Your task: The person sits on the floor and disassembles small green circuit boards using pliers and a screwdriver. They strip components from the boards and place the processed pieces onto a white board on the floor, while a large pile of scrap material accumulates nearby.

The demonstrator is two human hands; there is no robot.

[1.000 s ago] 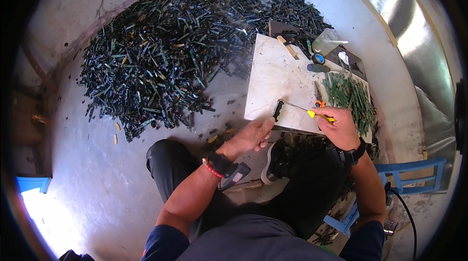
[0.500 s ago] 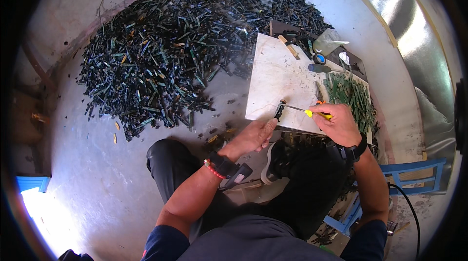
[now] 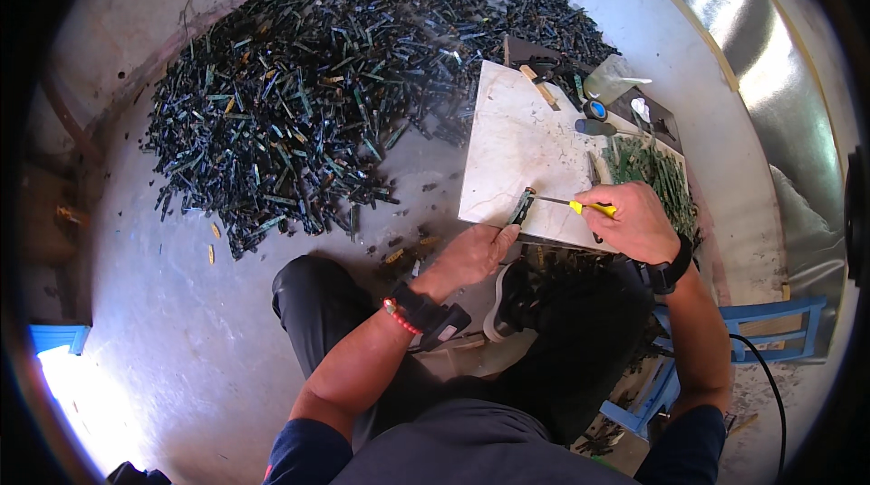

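My left hand (image 3: 473,255) grips the lower end of a narrow dark strip (image 3: 520,208), which looks like a small circuit board piece, above the near edge of a white board (image 3: 509,113). In my right hand (image 3: 637,224) is a screwdriver (image 3: 594,208) with a yellow handle and thin metal shaft. Its tip meets the strip near the upper end; the exact contact is too small to make out. Close beyond my right hand lies a heap of green strips (image 3: 645,168) on the board's right side.
A huge pile of dark strips (image 3: 281,113) covers the floor ahead and left. Toward the board's far right are a dark-handled tool (image 3: 594,127), a blue tape roll (image 3: 594,110) and a translucent cup (image 3: 609,77). A blue chair (image 3: 770,331) stands at my right.
The strip has turned slightly, showing more of its greenish face. My right hand and the screwdriver have shifted a little to the right, with the tip still at the strip.
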